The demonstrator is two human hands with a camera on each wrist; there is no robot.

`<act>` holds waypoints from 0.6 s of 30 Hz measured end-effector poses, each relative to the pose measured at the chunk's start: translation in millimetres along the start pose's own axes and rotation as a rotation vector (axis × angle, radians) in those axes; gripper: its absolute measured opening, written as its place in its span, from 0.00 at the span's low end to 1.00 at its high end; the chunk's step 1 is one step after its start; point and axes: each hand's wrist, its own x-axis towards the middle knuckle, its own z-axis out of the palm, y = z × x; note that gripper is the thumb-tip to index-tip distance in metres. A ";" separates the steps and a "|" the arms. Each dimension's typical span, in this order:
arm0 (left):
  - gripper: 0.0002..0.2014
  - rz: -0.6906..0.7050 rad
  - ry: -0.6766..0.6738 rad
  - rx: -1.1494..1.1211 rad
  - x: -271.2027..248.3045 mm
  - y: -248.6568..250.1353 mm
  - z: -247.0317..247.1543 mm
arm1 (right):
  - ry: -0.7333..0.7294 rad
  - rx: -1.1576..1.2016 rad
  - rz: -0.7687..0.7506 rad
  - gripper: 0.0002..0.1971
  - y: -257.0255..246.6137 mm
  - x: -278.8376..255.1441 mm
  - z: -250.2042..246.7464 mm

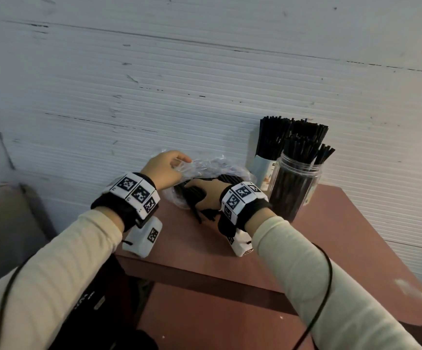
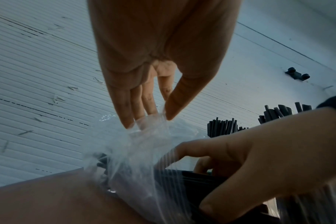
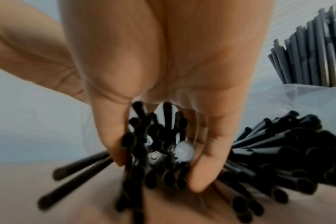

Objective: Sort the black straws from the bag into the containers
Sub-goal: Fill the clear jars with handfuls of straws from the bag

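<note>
Head view: we see both hands at the clear plastic bag (image 1: pixel 212 170), which lies on the reddish-brown table (image 1: pixel 305 248) against the white ribbed wall (image 1: pixel 179 84). Left hand (image 1: pixel 165 170) pinches the bag's upper film; the left wrist view shows what the head view hides: thumb and fingertips (image 2: pixel 128 119) pressed together on the plastic, lifting it open. Right hand (image 1: pixel 208 195) is at the bag mouth, curled round a bunch of black straws (image 1: pixel 199 198). Only the right wrist view shows the grip itself: thumb and fingers (image 3: pixel 203 166) wrapped round many straw ends, too many and too blurred to count, with more loose straws (image 3: pixel 278 159) fanned out just right of the hand, partly under plastic.

Edges: the bag sits near the table's back-left corner, touching the wall. Table's front edge and right half, in front of the bag, lie bare.

Counts: two hands, one bag, two containers we can make out, both right of the bag: a clear jar (image 1: pixel 295 188) and a labelled container (image 1: pixel 264 170) behind it by the wall, each packed with upright straws. A grey chair (image 1: pixel 10 223) stands left of the bag, off the table.
</note>
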 end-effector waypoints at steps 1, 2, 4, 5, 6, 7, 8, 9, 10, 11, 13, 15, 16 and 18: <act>0.21 -0.003 0.004 -0.008 0.6 -0.2 0.0 | 0.001 -0.006 0.003 0.33 -1.3 -1.0 -0.7; 0.22 -0.006 0.007 -0.015 1.1 0.2 0.1 | 0.003 -0.013 -0.001 0.32 -1.5 -0.1 -0.7; 0.23 0.001 0.015 -0.030 1.6 1.1 0.1 | -0.002 -0.042 -0.022 0.28 -2.9 -1.3 -2.9; 0.23 0.006 0.015 -0.038 1.6 1.6 -0.3 | 0.001 -0.046 -0.033 0.25 -2.8 -2.2 -3.8; 0.23 0.012 0.014 -0.046 1.5 1.8 -0.5 | 0.007 -0.029 -0.047 0.23 -2.0 -2.7 -4.3; 0.23 0.014 0.011 -0.052 1.7 1.3 -0.6 | 0.007 0.001 -0.048 0.21 -1.4 -3.6 -4.8; 0.23 0.014 0.009 -0.056 2.1 0.6 -0.6 | 0.011 0.035 -0.050 0.19 0.2 -3.5 -4.7; 0.23 0.015 0.008 -0.059 2.8 -0.6 -0.8 | 0.019 0.065 -0.049 0.17 1.8 -3.4 -5.1; 0.23 0.018 0.009 -0.057 3.0 -1.4 -0.9 | 0.029 0.093 -0.043 0.16 3.8 -3.4 -5.5; 0.22 0.021 0.011 -0.054 3.2 -2.3 -1.1 | 0.041 0.113 -0.035 0.16 5.4 -4.1 -6.6; 0.21 0.029 0.008 -0.054 4.5 -4.4 -1.1 | 0.078 0.151 -0.025 0.15 8.2 -5.7 -9.0; 0.20 0.027 -0.003 -0.057 4.5 -4.7 -1.3 | 0.119 0.190 -0.023 0.16 11.0 -9.1 -10.7; 0.20 0.022 -0.007 -0.052 4.3 -4.3 -1.4 | 0.144 0.211 -0.026 0.16 12.8 -10.7 -11.1; 0.22 0.023 -0.009 -0.040 4.8 -3.3 -1.6 | 0.181 0.248 -0.028 0.16 16.4 -14.2 -12.2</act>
